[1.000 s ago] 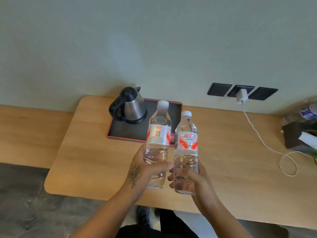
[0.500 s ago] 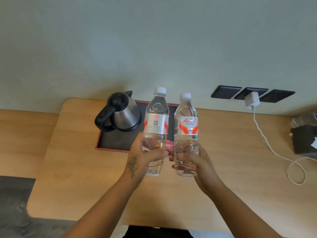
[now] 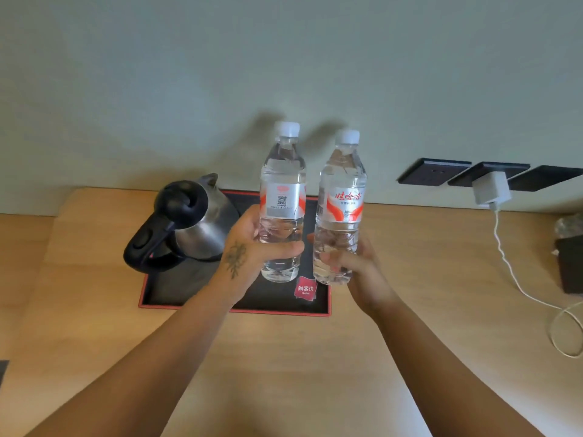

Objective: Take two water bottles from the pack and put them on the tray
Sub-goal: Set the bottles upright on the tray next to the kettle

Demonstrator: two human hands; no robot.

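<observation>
Two clear water bottles with white caps and red-and-white labels are held upright, side by side, above the right half of a black tray with a red rim [image 3: 189,305]. My left hand [image 3: 249,247] grips the left bottle [image 3: 283,190] around its lower body. My right hand [image 3: 353,263] grips the right bottle [image 3: 344,197] the same way. Both bottle bases hover just over the tray floor near a small red logo patch [image 3: 305,288]. The pack is out of view.
A steel kettle with a black handle [image 3: 189,222] stands on the tray's left half. A white charger [image 3: 490,190] plugs into black wall sockets, its cable [image 3: 511,272] trailing over the wooden desk [image 3: 284,357]. A dark box [image 3: 571,263] sits at the right edge.
Both hands have carried the bottles forward, from in front of the tray to above its right half. The view has moved closer to the desk.
</observation>
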